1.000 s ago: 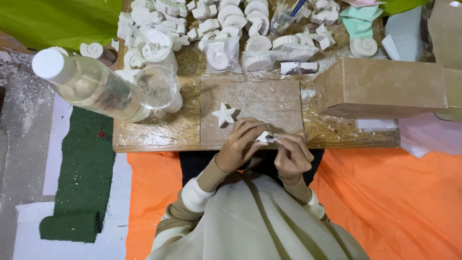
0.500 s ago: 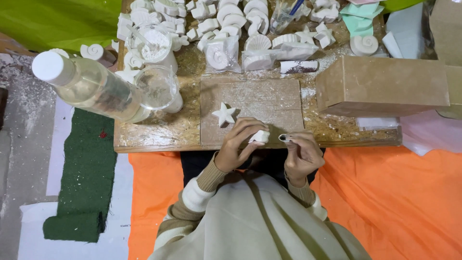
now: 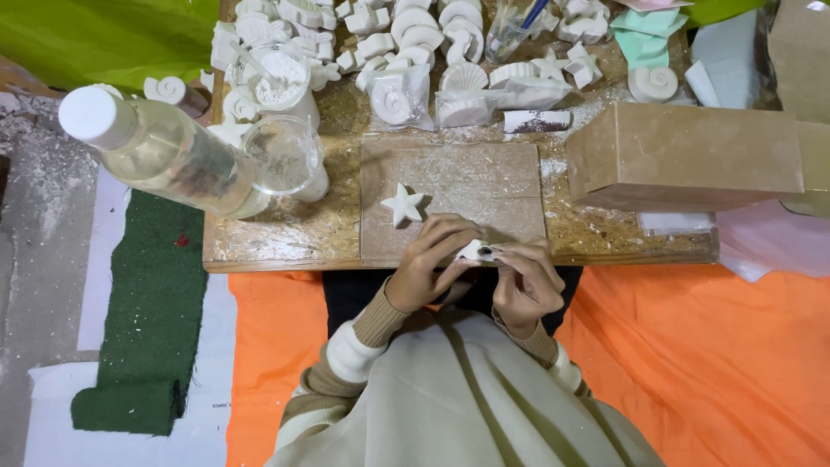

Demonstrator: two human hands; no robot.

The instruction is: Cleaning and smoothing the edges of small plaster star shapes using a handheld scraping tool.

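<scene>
A white star (image 3: 403, 205) lies on a pale brown board (image 3: 484, 186) dusted white, at the near edge of a mottled yellow-brown table (image 3: 285, 238). The small piece (image 3: 471, 251) between the hands is white. The sleeves (image 3: 346, 355) are banded tan and cream, and the vest (image 3: 450, 406) is beige. White shell and star casts (image 3: 406, 35) crowd the table's far edge. The bottle (image 3: 164, 151) at the left edge is clear with a white cap. The box (image 3: 692, 156) at the right edge is plain brown. Mint-green pieces (image 3: 644, 35) sit at the far right corner. The cloth (image 3: 718, 363) below the table is orange, beside it a dark green mat (image 3: 147, 320); a bright green sheet (image 3: 104, 35) lies past the far left corner.
</scene>
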